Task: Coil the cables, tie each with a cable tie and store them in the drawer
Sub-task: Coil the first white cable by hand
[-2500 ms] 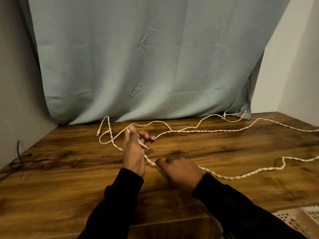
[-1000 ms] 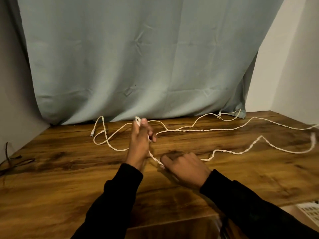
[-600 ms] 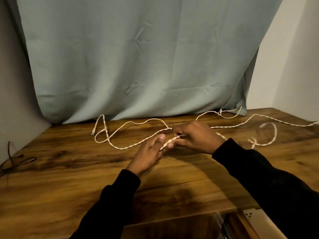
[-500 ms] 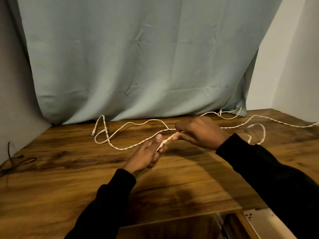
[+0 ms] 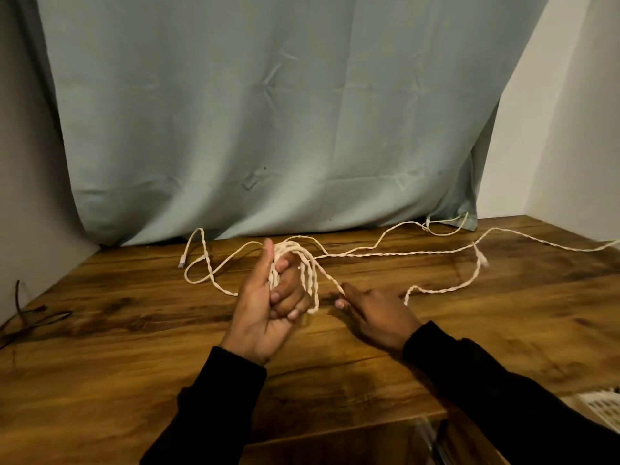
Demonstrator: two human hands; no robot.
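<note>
Several loops of the white cable [image 5: 303, 263] hang over the curled fingers [image 5: 285, 297] of the left hand [image 5: 265, 303], raised palm-up above the wooden table [image 5: 134, 364]. Just right of it, the right hand [image 5: 375, 313] pinches the same cable low at the tabletop; the slack trails away rightward across the table.

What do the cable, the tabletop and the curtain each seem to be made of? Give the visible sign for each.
Cable: probably two plastic-coated strands twisted together, cream, matt; the spiral ridges show.
Tabletop: wood or wood-look laminate, brown, faint sheen; dark grain streaks run across it.
Curtain: thin woven cloth, pale blue-green, matt; it hangs in soft folds and creases.
</note>
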